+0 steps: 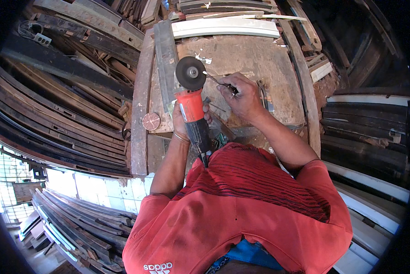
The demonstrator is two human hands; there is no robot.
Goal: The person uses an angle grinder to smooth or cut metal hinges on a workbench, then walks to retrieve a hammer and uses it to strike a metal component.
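My left hand (179,122) is wrapped round the orange and black body of an angle grinder (191,106), its fingertips showing on the right side. The grinder points away from me, and its dark round disc (184,76) faces up. In my closed right hand (245,97) is a thin metal rod (212,78), pinched with its free end pointing left. That end is at the disc's right edge, where a bright white spot shows; I cannot tell whether they touch. A dark piece shows between the right fingers, partly hidden.
Under my hands is a worn wooden workbench (273,68) with raised side boards. A round reddish disc (151,121) lies at its left edge, and a white plank (225,29) along its far side. Stacked timber (54,114) stands left; more planks (365,123) are on the right.
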